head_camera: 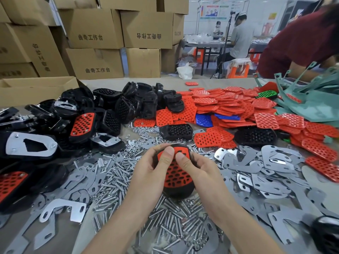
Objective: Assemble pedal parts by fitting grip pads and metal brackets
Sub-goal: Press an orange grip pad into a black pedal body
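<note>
both hands hold a black pedal (178,190) over the bolts (113,178). the left hand (148,168) and right hand (200,166) curl round its sides, thumbs pressing the red pad (176,176). brackets (271,178) lie right.

My bench (146,81) is almost covered. Black pedal bodies (110,105) are heaped at the far left and red grip pads (229,105) at the far right. Metal brackets (271,162) lie at the near right, bolts (117,171) before me, and nuts (143,128) between.
</note>
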A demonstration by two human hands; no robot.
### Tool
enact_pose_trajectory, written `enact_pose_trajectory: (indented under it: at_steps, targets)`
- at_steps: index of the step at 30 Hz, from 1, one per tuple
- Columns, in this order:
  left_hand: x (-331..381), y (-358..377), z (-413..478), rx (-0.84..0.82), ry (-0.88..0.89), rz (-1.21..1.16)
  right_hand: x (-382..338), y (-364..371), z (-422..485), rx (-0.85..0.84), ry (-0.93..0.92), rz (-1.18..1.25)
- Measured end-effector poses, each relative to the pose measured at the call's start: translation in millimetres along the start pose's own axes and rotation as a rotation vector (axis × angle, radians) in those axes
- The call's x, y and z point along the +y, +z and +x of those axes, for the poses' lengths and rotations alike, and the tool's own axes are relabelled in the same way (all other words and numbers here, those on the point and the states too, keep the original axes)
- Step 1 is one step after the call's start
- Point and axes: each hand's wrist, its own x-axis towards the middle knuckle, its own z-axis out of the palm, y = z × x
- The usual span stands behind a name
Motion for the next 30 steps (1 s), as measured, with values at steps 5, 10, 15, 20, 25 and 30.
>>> enact_pose_trajectory:
  at_steps: [5,10,15,20,25,30]
  targets:
    - [2,-3,0,0.032,0.057,0.015,1,3,0,-0.012,-0.089,-0.007]
    - [0,-2,-1,0.029,0.064,0.008,3,2,2,0.004,-0.14,0.005]
    - [-2,3,-1,-0.073,0.065,0.059,7,-2,8,0.138,-0.112,0.127]
    - [-5,1,0,-0.027,0.108,0.106,7,-5,10,0.067,-0.124,0.195]
    - [-5,-7,4,0.059,0.098,-0.013,7,1,6,-0.075,-0.128,-0.027]
    - [-7,-6,5,-0.081,0.083,0.035,2,-4,6,0.014,-0.164,-0.03]
